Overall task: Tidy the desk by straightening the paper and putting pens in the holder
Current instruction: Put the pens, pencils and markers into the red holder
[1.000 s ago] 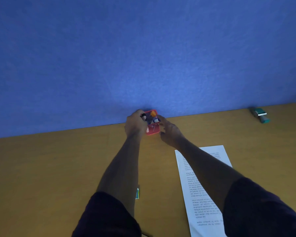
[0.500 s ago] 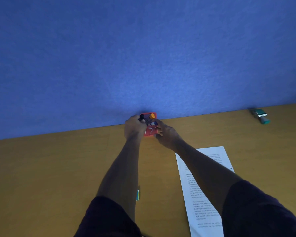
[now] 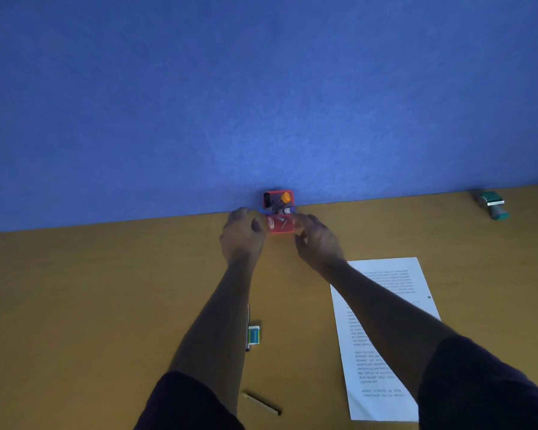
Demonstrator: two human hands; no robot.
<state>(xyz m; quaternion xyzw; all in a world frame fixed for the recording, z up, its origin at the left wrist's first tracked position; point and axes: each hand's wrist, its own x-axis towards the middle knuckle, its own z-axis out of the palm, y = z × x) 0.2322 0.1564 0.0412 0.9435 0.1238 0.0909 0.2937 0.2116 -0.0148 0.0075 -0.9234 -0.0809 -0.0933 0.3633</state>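
Note:
A small red pen holder [image 3: 280, 225] stands against the blue partition at the back of the desk, with a black marker [image 3: 266, 198], an orange-capped pen [image 3: 285, 198] and other pens standing in it. My left hand [image 3: 241, 235] is just left of the holder, fingers apart, holding nothing. My right hand [image 3: 319, 240] is just right of it, also empty with spread fingers. A printed paper sheet [image 3: 385, 336] lies at the right, partly under my right forearm. A dark pen [image 3: 248, 328] lies beside my left forearm.
A small green-and-yellow eraser box [image 3: 254, 334] sits next to the dark pen. A short tan stick-like pencil [image 3: 261, 403] lies near the front edge. A green stamp [image 3: 493, 203] rests at the back right. The wooden desk [image 3: 90, 305] stretches left.
Both hands were closed around the holder and its pens; now they have let go and drawn back a little toward me, leaving the holder standing alone.

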